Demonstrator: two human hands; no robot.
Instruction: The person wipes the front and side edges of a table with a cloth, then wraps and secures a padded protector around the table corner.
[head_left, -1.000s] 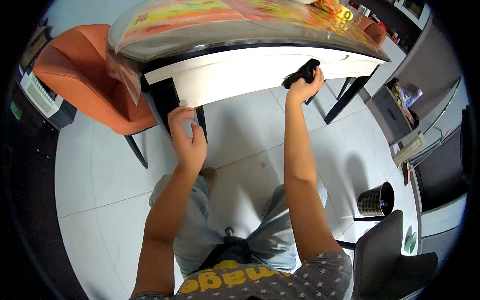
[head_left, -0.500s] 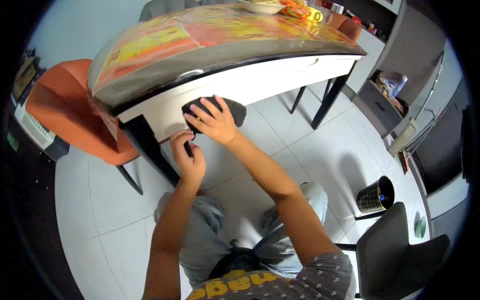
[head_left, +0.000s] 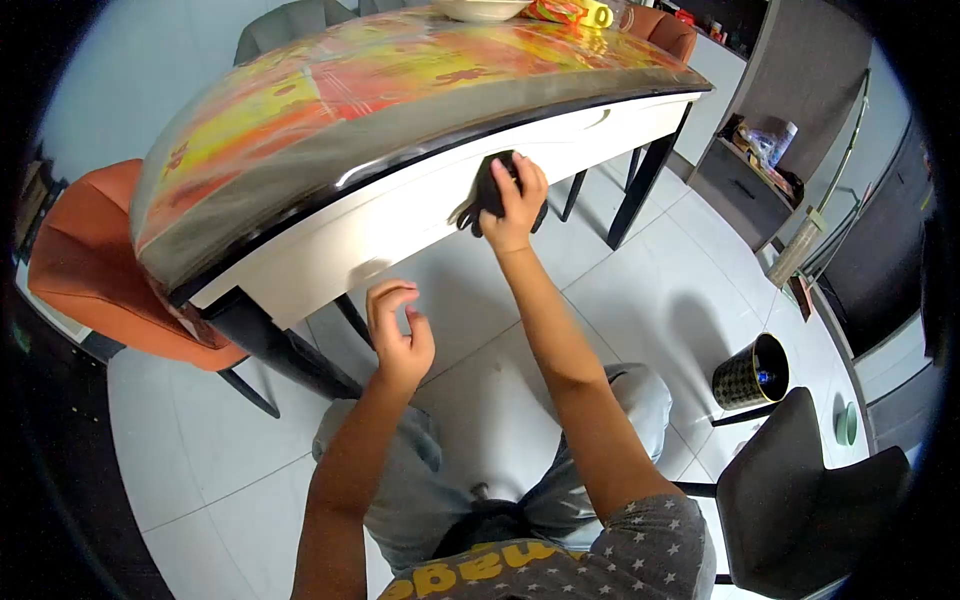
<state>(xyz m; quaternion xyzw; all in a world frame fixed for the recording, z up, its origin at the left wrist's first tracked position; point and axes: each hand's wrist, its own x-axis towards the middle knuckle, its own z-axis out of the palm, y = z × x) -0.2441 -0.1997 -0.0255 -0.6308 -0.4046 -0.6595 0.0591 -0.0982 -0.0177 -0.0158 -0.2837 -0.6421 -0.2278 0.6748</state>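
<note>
My right hand is closed on a crumpled black cloth and holds it against the white front panel of the table. Loose ends of the cloth stick out below and to the left of my fingers. My left hand hovers in front of the lower edge of the panel, near the table's left leg. Its fingers are loosely curled, the thumb stands apart, and nothing is in it.
A patterned plastic cover lies over the tabletop, with a bowl at the back. An orange chair stands at the left. A black bin and a dark chair are at the right on the tiled floor.
My right hand has moved right along the panel with the cloth, which is now more bunched. My left hand has come away from the cloth and dropped slightly.
</note>
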